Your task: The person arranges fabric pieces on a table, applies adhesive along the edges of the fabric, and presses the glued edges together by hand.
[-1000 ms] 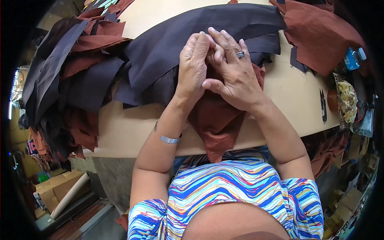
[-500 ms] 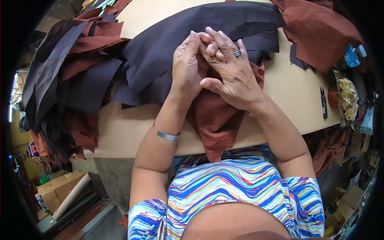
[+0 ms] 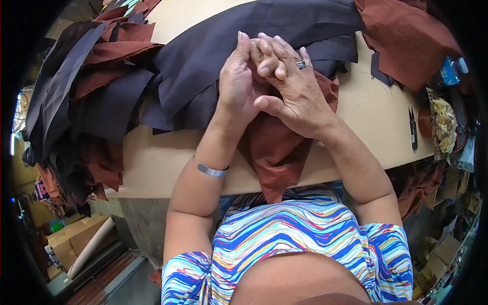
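Note:
My left hand and my right hand are clasped above the cloth, with the left fingers curled over and between those of the right. The left hand is closed around the right hand's fingers. The right hand, with a ring on one finger, has its thumb and fingers stretched out, and no object shows in it. Under the hands lie dark cloth pieces and a reddish-brown piece that hangs over the table's front edge.
Dark and brown cloth is heaped at the left of the table. More brown cloth lies at the right, near a bottle, black snips and a yellowish lump. A cardboard box stands lower left.
My left hand has turned and its fingers have bent further over the right hand's fingers. The right hand has barely moved, and the cloth beneath looks much the same.

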A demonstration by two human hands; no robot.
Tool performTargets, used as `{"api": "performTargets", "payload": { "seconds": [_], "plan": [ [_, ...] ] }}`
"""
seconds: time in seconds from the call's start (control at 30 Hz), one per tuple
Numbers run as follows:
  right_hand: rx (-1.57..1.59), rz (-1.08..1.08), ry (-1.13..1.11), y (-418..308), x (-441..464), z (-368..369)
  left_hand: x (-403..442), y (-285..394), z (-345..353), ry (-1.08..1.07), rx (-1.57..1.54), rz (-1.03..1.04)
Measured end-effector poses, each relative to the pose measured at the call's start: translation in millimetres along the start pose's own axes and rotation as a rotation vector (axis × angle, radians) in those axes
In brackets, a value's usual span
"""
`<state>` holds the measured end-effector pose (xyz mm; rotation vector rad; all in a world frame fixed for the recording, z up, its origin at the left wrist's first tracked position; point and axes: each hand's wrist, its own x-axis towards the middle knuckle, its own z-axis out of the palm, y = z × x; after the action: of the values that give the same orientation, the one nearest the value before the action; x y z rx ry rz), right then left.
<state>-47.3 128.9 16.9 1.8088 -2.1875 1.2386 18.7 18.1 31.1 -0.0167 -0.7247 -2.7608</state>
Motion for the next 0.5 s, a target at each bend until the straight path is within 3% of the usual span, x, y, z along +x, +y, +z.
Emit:
{"api": "performTargets", "payload": {
  "seconds": [0.07,0.2,0.33,0.5],
  "plan": [
    [0.057,-0.025,-0.020,-2.1,2.3,-3.5,2.7,4.3,-5.3,-0.129,-0.195,-0.070],
    [0.247,0.006,-0.040,-4.2,2.3,-5.2,0.0,0.1,0.2,-0.157,-0.235,-0.015],
    [0.397,0.057,0.060,-7.6,1.6,2.5,-1.3,-7.5,8.8,-0.106,-0.144,0.067],
    [0.452,0.119,0.093,-5.3,1.9,6.4,-1.2,-18.8,22.8,0.009,0.181,0.219]
  ]
}}
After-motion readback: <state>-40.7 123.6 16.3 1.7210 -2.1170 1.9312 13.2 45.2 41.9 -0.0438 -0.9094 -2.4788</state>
